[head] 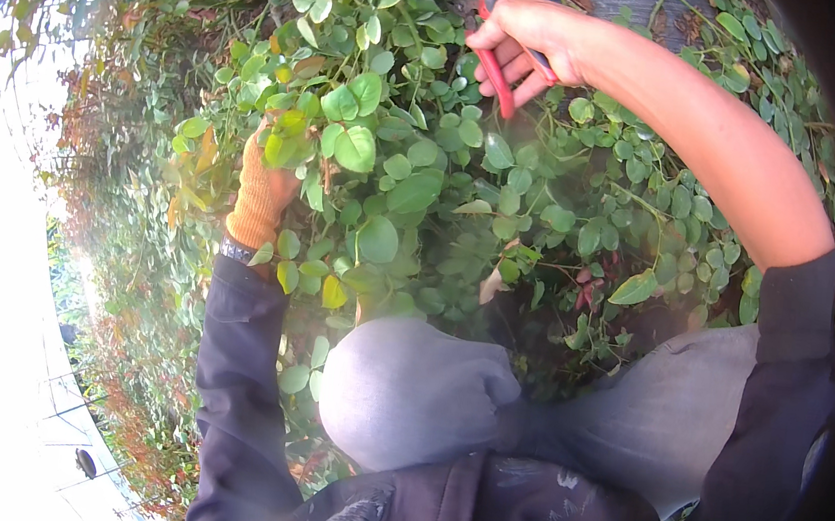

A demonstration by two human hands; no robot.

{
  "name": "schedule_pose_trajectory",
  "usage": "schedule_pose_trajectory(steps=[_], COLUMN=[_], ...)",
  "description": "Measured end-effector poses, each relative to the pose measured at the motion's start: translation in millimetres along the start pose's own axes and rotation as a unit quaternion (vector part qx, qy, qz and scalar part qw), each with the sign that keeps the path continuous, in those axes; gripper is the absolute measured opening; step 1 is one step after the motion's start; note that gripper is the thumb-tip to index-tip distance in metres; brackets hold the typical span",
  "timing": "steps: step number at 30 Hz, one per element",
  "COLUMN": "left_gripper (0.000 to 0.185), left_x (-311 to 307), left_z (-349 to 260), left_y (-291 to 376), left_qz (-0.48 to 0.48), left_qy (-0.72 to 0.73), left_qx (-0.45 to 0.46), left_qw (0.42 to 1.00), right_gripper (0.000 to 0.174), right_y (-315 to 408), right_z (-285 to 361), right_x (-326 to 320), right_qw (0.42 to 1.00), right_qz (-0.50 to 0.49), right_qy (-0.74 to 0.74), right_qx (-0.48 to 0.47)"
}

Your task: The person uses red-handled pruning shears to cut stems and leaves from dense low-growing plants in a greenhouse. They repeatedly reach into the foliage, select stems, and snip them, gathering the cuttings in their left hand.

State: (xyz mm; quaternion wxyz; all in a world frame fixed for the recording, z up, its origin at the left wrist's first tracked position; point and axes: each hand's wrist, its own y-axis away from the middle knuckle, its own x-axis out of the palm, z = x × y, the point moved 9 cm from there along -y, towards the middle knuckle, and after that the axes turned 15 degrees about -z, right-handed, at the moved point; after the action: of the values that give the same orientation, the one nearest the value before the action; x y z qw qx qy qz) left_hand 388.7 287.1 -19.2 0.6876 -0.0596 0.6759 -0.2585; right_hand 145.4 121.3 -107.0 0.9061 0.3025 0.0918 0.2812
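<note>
My right hand (522, 33), bare, is wrapped around the red handles of a pair of hand pruners (498, 84) at the upper middle. Their blades point left into the foliage and are mostly hidden. My left hand (257, 188) wears an orange knitted glove and reaches into the leafy stems at left of centre. Leaves cover its fingers, so what it grips is not visible. Broad green rose leaves (355, 147), a few of them yellowing, hang right beside and over that glove.
Dense rose bushes (419, 245) spread around both arms. At the top lies a grey ribbed surface (631, 2) with dry leaves by it. My knees in grey trousers (413, 388) press close to the plants. Reddish shoots (139, 414) line the left, beside a glaringly bright area.
</note>
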Motion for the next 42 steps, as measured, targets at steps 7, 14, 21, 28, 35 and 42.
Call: schedule_pose_trajectory(steps=[7, 14, 21, 28, 35, 42], left_gripper=[0.020, 0.024, 0.018, 0.022, 0.022, 0.021], left_x=[2, 7, -4, -3, 0, 5], left_z=[5, 9, -20, -8, -8, -1], left_y=[3, 3, -10, -5, -4, 1], left_qz=[0.009, -0.001, -0.041, -0.041, -0.070, -0.064], left_qy=[0.028, 0.203, 0.050, 0.122, 0.163, 0.162], left_qx=[-0.046, -0.165, 0.009, -0.079, -0.115, -0.122], left_qw=[0.998, 0.965, 0.998, 0.989, 0.977, 0.977], right_gripper=[0.049, 0.052, 0.055, 0.048, 0.038, 0.035], right_y=[-6, 20, -2, 2, 12, 25], right_z=[2, -13, 1, -22, -7, -14], right_x=[1, 12, -1, -15, -26, -43], right_qw=[0.998, 0.993, 0.995, 0.999, 0.997, 0.997], right_qz=[0.012, -0.054, -0.082, -0.016, 0.018, 0.007], right_qy=[-0.022, -0.104, -0.056, -0.006, 0.069, 0.057], right_qx=[0.051, 0.033, 0.003, 0.042, 0.043, 0.055])
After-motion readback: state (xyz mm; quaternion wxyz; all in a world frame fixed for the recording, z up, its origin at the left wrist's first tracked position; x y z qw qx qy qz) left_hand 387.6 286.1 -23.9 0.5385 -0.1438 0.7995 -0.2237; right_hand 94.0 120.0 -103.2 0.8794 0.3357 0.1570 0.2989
